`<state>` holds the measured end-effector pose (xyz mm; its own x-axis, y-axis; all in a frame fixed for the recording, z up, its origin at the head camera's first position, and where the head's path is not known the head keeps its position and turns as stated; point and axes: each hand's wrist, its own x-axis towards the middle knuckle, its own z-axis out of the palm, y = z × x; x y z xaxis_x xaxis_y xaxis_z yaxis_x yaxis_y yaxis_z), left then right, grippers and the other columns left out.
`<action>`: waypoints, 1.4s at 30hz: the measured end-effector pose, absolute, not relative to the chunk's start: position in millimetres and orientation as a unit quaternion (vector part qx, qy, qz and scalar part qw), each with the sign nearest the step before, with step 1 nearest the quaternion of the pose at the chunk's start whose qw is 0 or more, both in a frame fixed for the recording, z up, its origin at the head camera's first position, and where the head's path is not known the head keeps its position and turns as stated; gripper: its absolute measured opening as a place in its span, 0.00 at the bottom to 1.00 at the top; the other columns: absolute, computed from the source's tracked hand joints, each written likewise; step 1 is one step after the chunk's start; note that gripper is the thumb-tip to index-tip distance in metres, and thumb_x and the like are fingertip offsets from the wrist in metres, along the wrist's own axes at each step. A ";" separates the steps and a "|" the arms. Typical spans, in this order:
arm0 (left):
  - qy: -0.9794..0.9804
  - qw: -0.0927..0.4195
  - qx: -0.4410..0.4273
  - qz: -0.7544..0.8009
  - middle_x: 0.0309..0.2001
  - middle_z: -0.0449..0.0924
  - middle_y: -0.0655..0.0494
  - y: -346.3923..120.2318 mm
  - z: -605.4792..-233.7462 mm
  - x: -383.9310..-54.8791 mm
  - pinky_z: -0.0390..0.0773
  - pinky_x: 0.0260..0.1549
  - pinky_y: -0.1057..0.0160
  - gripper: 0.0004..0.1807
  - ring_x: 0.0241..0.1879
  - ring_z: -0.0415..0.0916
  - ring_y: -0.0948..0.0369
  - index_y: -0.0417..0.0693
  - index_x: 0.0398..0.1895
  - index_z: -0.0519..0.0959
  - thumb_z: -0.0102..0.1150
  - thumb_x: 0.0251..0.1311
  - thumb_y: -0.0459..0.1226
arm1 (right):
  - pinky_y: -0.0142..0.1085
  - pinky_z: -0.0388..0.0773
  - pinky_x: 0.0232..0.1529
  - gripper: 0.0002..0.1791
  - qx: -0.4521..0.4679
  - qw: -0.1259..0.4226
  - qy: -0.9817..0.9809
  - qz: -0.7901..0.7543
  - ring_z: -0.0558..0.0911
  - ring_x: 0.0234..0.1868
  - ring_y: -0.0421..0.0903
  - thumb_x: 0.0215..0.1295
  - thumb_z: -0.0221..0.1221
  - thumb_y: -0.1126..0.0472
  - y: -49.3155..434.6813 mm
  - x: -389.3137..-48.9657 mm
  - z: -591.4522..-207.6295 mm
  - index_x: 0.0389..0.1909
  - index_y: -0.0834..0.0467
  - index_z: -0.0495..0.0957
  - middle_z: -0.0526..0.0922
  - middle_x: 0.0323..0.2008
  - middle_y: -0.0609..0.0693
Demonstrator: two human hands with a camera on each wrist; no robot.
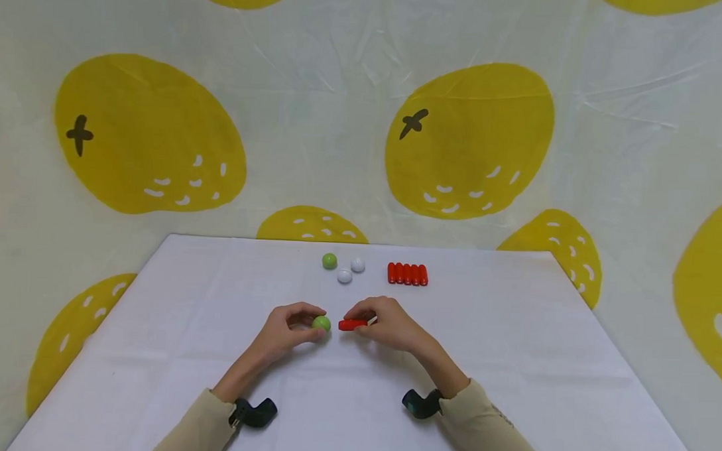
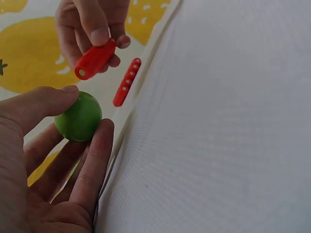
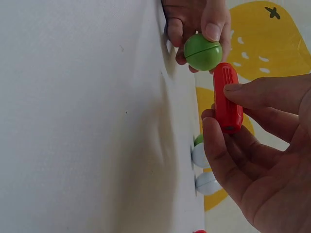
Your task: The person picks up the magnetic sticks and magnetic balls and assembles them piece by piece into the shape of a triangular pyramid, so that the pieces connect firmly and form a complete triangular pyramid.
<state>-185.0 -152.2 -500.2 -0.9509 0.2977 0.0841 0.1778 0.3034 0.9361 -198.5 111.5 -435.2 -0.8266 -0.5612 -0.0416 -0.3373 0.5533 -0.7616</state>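
Observation:
Between its thumb and fingers, my left hand [image 1: 282, 332] pinches a green ball [image 1: 321, 324], which shows a thin seam round its middle in the right wrist view. Facing it, my right hand [image 1: 390, 325] holds a short red rod [image 1: 350, 325] by thumb and fingertips. The rod [image 2: 95, 60] has a small pale hole in the end that the left wrist view shows, and long grooves run along its side [image 3: 225, 97] in the right wrist view. A small gap separates ball and rod in the head view. Both hands are above the white tabletop.
Farther back on the table [image 1: 481, 362] lie another green ball [image 1: 329, 261] and two white balls [image 1: 344, 276]. To their right, several red rods [image 1: 408, 274] stand side by side in a row. A fruit-printed cloth [image 1: 317, 118] hangs behind the table.

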 end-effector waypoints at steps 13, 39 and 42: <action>0.795 0.040 0.168 0.581 0.47 0.88 0.56 -153.2 -499.9 -183.2 0.81 0.49 0.70 0.19 0.44 0.85 0.62 0.47 0.54 0.85 0.74 0.59 0.40 | 0.31 0.81 0.44 0.13 -0.272 0.160 0.859 -0.403 0.82 0.45 0.43 0.66 0.64 0.67 106.2 -204.2 -440.3 0.49 0.55 0.88 0.89 0.46 0.49; 0.804 0.049 0.180 0.565 0.48 0.88 0.52 -152.7 -500.2 -184.4 0.80 0.49 0.69 0.19 0.45 0.85 0.62 0.46 0.52 0.85 0.75 0.59 0.40 | 0.35 0.83 0.51 0.14 -0.281 0.170 0.855 -0.401 0.84 0.46 0.43 0.65 0.66 0.67 106.2 -204.4 -446.6 0.51 0.55 0.86 0.89 0.46 0.48; 0.810 0.051 0.177 0.557 0.47 0.88 0.53 -152.7 -499.9 -183.3 0.80 0.49 0.69 0.19 0.46 0.86 0.62 0.46 0.52 0.85 0.75 0.58 0.40 | 0.36 0.83 0.52 0.14 -0.278 0.173 0.853 -0.407 0.84 0.46 0.43 0.65 0.66 0.67 106.5 -203.3 -447.0 0.50 0.54 0.86 0.89 0.45 0.48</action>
<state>-183.3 -152.7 -499.9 -0.9322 0.3434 0.1146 0.2301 0.3175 0.9199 -203.3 106.5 -447.0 -0.7863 -0.6140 -0.0687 -0.3332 0.5151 -0.7897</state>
